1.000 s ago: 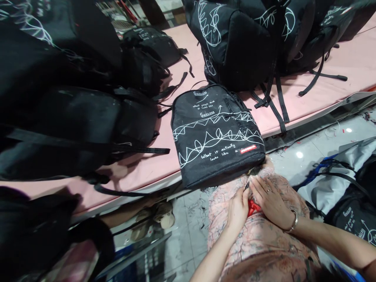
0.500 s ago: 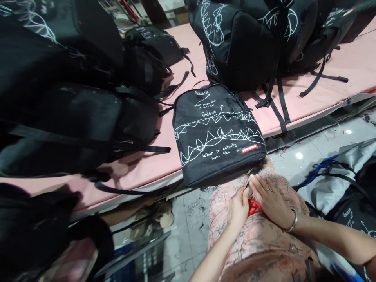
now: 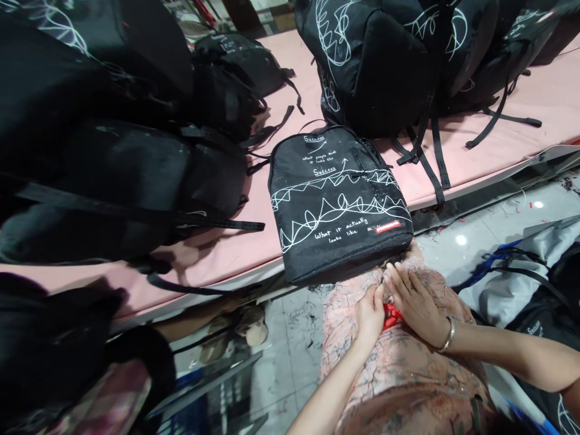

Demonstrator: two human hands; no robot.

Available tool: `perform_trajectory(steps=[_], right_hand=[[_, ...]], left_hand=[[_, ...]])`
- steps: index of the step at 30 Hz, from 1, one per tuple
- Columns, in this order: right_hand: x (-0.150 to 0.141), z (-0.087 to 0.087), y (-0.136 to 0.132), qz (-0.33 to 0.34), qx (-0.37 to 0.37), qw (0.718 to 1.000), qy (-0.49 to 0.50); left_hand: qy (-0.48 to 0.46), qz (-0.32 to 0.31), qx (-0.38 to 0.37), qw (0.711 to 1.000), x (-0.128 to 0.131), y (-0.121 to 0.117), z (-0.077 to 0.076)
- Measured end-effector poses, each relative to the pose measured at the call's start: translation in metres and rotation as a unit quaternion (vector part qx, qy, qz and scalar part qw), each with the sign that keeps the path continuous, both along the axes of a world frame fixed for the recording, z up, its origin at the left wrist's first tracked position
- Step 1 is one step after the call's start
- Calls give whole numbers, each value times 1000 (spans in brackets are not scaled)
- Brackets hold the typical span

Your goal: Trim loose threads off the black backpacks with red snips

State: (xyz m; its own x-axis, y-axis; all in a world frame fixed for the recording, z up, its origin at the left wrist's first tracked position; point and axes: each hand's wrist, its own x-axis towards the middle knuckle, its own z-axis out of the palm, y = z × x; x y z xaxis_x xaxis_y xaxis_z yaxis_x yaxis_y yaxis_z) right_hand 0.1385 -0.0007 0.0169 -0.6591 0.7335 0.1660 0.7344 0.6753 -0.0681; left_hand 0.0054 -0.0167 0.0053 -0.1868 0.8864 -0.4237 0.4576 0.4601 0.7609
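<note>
Over my lap, my left hand (image 3: 370,311) is closed with thumb and fingers pinched together; whatever they grip is too small to make out. Beside it on the right, my right hand (image 3: 417,308) lies flat with its fingers stretched out, wearing a ring and a bracelet. Between the two hands a bunched piece of red material (image 3: 392,315) rests on the patterned pink clothing (image 3: 353,350). Just beyond my hands a black backpack (image 3: 335,254) with white writing and scribbled lines lies on the pink table, its bottom edge toward me.
Piles of black backpacks (image 3: 136,175) fill the left of the pink-covered table (image 3: 254,254), and more backpacks (image 3: 389,72) stand at the back right. Other bags (image 3: 539,308) lie on the floor at right. Another person's dark clothing (image 3: 140,362) shows at lower left.
My right hand's fingers have shifted slightly forward and spread a little. The small dark thing seen at my left fingertips no longer shows. The backpack stays in place; the view has moved slightly.
</note>
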Motion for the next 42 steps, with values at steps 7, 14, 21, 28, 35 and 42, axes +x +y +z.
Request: perform_trajectory(steps=[7, 14, 21, 28, 35, 42], right_hand=[[-3, -4, 2, -5, 3, 1000, -3], [1, 4, 7, 6, -15, 999, -33], [33, 18, 15, 44, -143, 989, -18], [42, 26, 15, 52, -230, 967, 101], [35, 35, 16, 19, -324, 911, 255], [39, 18, 4, 28, -265, 933, 243]], left_hand=[[-19, 20, 10, 1000, 3, 2, -1], [-38, 35, 27, 998, 1, 3, 1], [-155, 30, 84, 984, -19, 1, 6], [-175, -50, 68, 981, -23, 2, 17], [-113, -153, 111, 975, -32, -5, 38], [-110, -192, 161, 962, -32, -22, 42]])
